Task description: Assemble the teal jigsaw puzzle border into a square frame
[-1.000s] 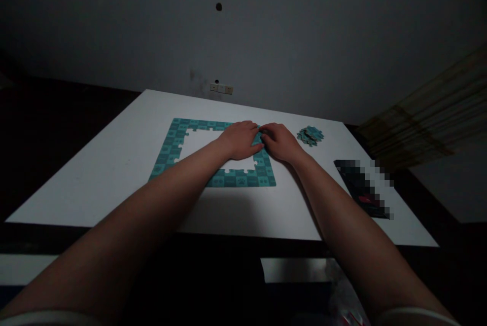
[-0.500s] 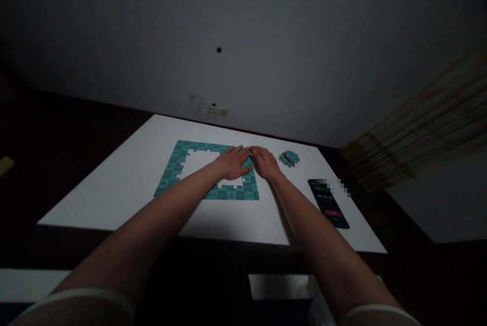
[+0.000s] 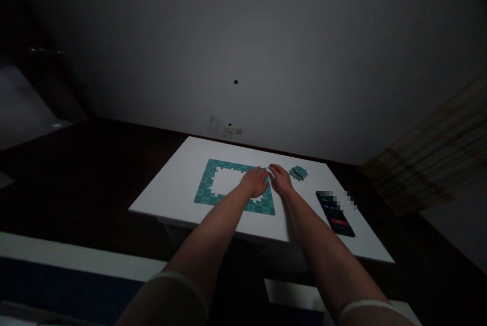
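A teal checkered jigsaw puzzle border (image 3: 205,189) lies flat on the white table, its inside edge notched around a bare white middle. My left hand (image 3: 254,182) rests palm down over its far right part, fingers stretched and slightly apart, hiding that stretch of the border. Just right of the same corner is my right hand (image 3: 280,179), fingers loosely bent towards the left hand, with a small gap between the two. I see nothing held in it. To the right of that hand sits a small heap of teal puzzle pieces (image 3: 299,173).
A dark phone (image 3: 335,214) with a lit screen lies on the right side of the white table (image 3: 167,189). Behind the table stands a grey wall with a socket strip (image 3: 233,130). A patterned curtain (image 3: 414,174) hangs at the right.
My view has shifted, so the table appears lower and farther right. My right hand has drawn slightly away from the left hand and the border's corner. The left hand stays on the border.
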`<action>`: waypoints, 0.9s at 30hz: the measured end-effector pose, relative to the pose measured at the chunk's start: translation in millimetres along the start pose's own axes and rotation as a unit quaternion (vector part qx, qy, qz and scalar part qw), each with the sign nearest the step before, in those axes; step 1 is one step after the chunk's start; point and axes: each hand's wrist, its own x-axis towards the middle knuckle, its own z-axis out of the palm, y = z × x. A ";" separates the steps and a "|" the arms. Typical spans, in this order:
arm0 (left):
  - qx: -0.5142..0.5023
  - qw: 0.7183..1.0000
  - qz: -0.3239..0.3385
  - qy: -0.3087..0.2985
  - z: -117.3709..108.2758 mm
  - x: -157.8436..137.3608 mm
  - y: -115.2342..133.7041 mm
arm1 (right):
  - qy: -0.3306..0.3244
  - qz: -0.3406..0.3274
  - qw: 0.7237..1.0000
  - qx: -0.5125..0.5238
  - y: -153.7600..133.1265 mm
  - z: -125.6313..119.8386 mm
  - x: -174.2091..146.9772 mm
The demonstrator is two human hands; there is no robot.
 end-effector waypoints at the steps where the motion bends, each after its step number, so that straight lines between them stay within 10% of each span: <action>1: 0.004 1.000 0.000 -0.005 -1.5 -2.8 4.7 | 0.011 0.027 1.000 0.007 0.6 1.2 -3.8; 6: 0.027 0.999 -0.026 -0.008 -26.3 -32.9 -7.3 | 0.044 0.115 0.991 0.059 10.2 12.3 -22.6; 15: 0.056 0.963 -0.265 0.005 -62.8 -142.8 -131.5 | 0.147 0.161 0.975 -0.026 49.4 6.5 -37.9; 27: 0.055 0.960 -0.273 0.037 -42.7 -158.7 -152.8 | 0.108 0.285 0.952 0.005 96.6 -12.0 -10.6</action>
